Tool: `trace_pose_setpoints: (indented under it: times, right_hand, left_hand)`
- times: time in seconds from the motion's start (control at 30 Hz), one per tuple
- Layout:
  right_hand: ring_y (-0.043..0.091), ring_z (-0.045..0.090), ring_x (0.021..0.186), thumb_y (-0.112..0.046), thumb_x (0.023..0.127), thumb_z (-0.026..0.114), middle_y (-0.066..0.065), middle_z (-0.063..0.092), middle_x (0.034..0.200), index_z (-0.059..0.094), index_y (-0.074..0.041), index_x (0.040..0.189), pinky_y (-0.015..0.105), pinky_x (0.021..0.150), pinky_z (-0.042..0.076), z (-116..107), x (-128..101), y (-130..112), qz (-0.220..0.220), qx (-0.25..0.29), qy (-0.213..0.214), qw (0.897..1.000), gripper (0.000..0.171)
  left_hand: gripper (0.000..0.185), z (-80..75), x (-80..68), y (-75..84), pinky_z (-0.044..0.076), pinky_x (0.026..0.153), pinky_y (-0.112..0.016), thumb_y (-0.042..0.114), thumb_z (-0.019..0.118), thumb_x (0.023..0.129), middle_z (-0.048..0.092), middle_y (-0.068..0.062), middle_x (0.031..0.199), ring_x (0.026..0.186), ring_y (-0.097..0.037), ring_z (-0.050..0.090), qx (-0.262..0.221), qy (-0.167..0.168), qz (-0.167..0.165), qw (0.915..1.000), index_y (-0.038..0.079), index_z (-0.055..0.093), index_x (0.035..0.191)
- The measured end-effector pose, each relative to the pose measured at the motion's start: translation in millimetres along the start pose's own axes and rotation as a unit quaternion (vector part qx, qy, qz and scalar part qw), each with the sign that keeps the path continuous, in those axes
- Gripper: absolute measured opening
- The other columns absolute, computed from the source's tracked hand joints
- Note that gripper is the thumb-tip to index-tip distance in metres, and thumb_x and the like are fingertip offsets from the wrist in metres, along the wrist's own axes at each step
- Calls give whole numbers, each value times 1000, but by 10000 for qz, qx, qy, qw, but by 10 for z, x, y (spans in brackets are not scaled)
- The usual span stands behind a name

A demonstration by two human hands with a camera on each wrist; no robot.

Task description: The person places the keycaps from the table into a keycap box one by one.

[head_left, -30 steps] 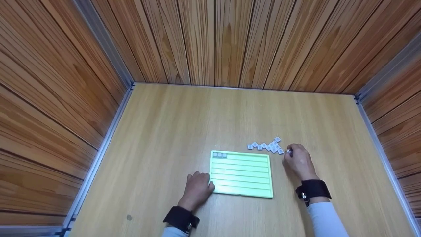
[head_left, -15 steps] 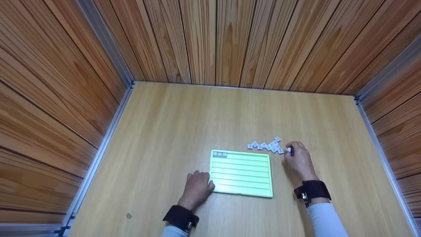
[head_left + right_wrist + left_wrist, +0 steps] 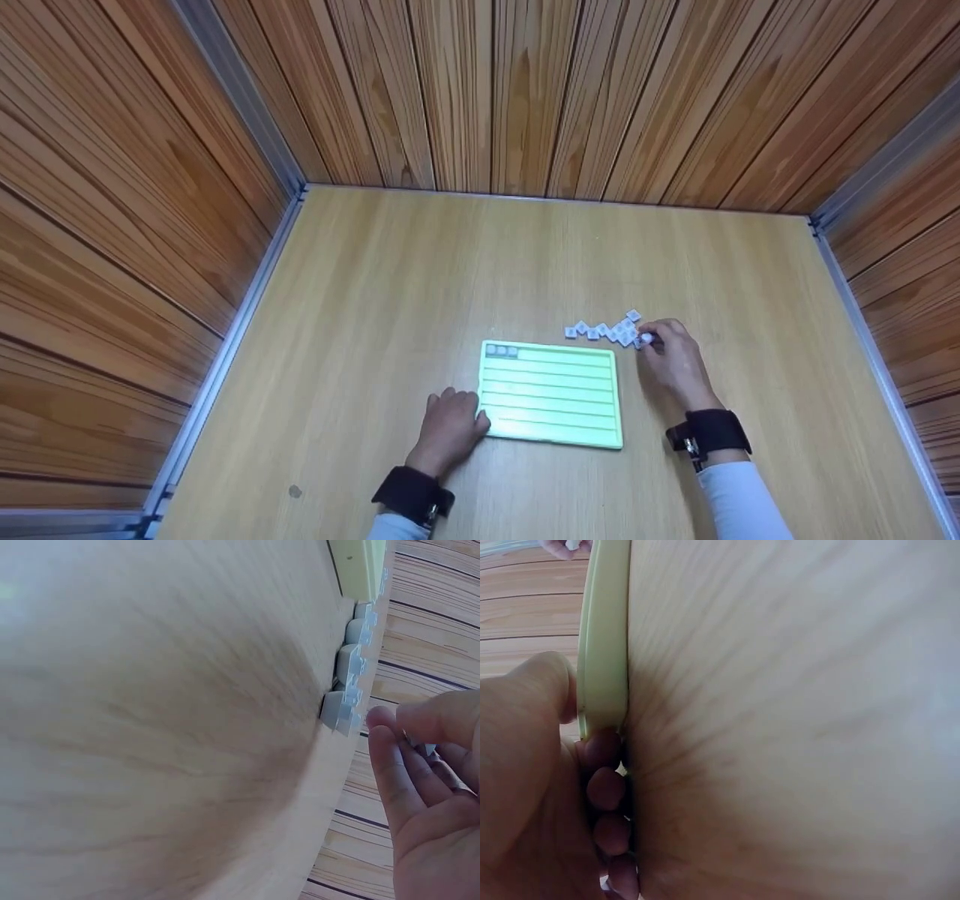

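Note:
A light green ridged board (image 3: 551, 409) lies on the table, with several small grey-looking tiles (image 3: 501, 352) in its top left groove. My left hand (image 3: 448, 426) holds the board's lower left edge; in the left wrist view the thumb (image 3: 546, 686) is at its upper face and the curled fingertips (image 3: 606, 789) are at its side. Between the fingers of my right hand (image 3: 679, 364) is a small white tile (image 3: 646, 339), partly hidden in the right wrist view. That hand is beside the right end of a cluster of loose white tiles (image 3: 622, 331).
The wooden table (image 3: 420, 277) is bounded by wood-plank walls (image 3: 517, 97) at the back and sides, with grey metal edging (image 3: 247, 289). A dark spot (image 3: 295, 492) marks the table at the front left. Both wrists wear black bands.
My right hand has shifted slightly left with the white tile, up to the right end of the loose cluster. The left hand and the board stay in place.

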State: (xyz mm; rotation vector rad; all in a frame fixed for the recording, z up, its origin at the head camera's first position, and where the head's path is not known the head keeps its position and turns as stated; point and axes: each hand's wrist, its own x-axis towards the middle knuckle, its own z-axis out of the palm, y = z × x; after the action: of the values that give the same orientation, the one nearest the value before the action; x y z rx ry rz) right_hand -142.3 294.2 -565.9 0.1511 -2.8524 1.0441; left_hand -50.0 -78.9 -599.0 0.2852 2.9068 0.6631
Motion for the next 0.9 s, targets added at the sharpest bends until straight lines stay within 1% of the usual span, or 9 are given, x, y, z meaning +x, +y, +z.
trace_pose_setpoints:
  times: [0.13,0.27,0.37,0.4,0.53,0.6,0.7,0.9]
  right_hand:
    - [37,62,102,4,89,68,20,59,113,64,5,112,49,91,50,8,-17,-8,-40,-57,-74,9999,23]
    - [32,62,96,1,87,72,16,61,107,71,1,107,43,83,50,10,-24,-12,-137,-180,-77,9997,20]
    - [32,63,98,-1,88,73,16,61,109,74,-1,106,43,84,51,5,-18,-21,-109,-226,-169,9995,19]
    - [33,63,99,-2,89,72,17,61,111,74,-1,107,43,84,51,1,-15,-24,-76,-242,-232,9994,19]
    - [37,62,107,-1,92,64,21,58,125,69,2,120,50,90,51,-21,-1,-51,-44,-287,-458,9985,28]
    - [38,62,110,1,93,61,22,58,128,67,3,123,51,92,50,-29,-1,-70,-69,-291,-506,9983,31]
    - [39,61,112,2,94,61,22,58,127,66,4,124,52,93,50,-30,-6,-91,-144,-358,-508,9980,31]
    - [35,62,103,3,91,64,21,62,117,66,5,123,49,86,51,4,-16,-144,-349,-511,-448,9971,32]
  left_hand:
    - [21,5,-2,-1,28,72,-37,29,56,89,42,2,66,70,-20,35,-9,-42,-13,10000,15,51,74]
    - [22,10,1,-5,27,71,-37,28,55,89,40,3,65,69,-19,34,-58,-52,-38,10000,15,49,72]
    - [22,16,6,-4,27,71,-36,27,55,89,39,3,65,68,-19,34,-115,-36,-39,9999,16,48,71]
    - [22,13,8,-3,27,71,-36,28,55,89,39,3,65,68,-19,34,-125,-37,-32,9999,16,48,71]
    - [22,2,23,-1,27,71,-36,28,55,89,41,2,65,69,-19,34,-123,-41,-18,9999,15,49,72]
    - [22,0,24,-4,27,71,-36,28,56,89,41,2,66,68,-19,35,-79,-38,-19,10000,15,50,72]
    - [21,8,19,-6,27,70,-37,28,56,88,42,2,66,69,-19,35,-33,-35,-36,10000,14,52,73]
    - [21,13,12,-5,27,71,-37,28,56,88,42,2,66,69,-20,36,-80,-49,-66,9999,14,51,73]
